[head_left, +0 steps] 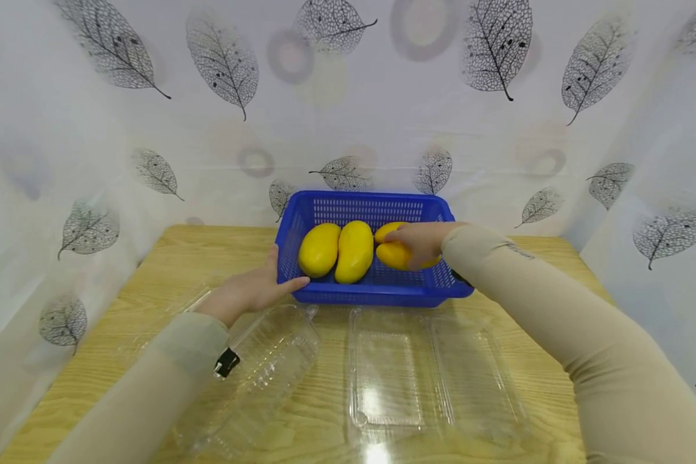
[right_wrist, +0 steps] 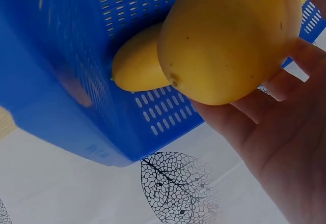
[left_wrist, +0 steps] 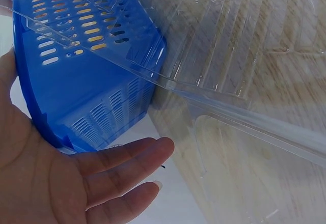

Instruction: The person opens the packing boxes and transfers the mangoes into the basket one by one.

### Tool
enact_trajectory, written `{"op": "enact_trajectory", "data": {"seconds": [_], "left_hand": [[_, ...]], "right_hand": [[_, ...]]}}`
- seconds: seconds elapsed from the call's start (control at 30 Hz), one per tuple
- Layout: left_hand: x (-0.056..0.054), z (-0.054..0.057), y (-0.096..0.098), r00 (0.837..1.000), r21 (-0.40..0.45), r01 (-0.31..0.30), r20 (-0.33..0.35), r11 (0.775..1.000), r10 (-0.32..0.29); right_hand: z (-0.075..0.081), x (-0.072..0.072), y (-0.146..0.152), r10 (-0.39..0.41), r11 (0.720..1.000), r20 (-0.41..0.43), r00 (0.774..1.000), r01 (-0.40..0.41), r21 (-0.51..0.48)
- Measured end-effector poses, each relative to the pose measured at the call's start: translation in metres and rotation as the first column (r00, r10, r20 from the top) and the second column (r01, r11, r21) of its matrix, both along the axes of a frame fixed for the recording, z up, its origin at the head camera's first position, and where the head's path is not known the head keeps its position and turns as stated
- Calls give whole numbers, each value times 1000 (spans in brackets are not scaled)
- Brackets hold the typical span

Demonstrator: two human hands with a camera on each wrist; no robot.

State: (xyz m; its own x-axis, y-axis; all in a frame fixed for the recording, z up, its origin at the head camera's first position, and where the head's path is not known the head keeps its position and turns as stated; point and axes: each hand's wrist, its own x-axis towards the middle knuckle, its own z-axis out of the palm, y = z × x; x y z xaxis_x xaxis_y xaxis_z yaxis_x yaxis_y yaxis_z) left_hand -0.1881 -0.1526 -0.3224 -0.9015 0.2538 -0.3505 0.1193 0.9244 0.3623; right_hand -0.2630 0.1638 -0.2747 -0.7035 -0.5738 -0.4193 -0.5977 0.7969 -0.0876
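A blue plastic basket (head_left: pixel 377 296) with slotted walls stands at the far side of the table and holds several yellow mangoes. My left hand (head_left: pixel 254 287) rests against the basket's left end, thumb over the front corner. In the left wrist view its fingers (left_wrist: pixel 119 175) stretch out loosely beside the blue wall. My right hand (head_left: pixel 420 241) reaches inside and grips a mango (right_wrist: pixel 229 40) at the basket's right end. Behind that one lies another mango (right_wrist: pixel 140 63). Two more, a left mango (head_left: pixel 319 250) and a middle mango (head_left: pixel 354 252), lie side by side.
An opened clear plastic clamshell box (head_left: pixel 385 374) lies on the wooden table (head_left: pixel 325 412) in front of the basket. More clear plastic boxes (head_left: pixel 267 380) lie under and beside the left forearm. White leaf-printed sheeting (head_left: pixel 348 129) surrounds the table's back and sides.
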Motion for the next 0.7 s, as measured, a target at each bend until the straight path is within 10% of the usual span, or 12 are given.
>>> {"op": "enact_trajectory", "data": {"seconds": [0.7], "left_hand": [[-2, -3, 0, 1000, 2, -2, -7, 1000, 2]], "right_hand": [[-17, -17, -7, -25, 998, 28, 999, 23, 56]]}}
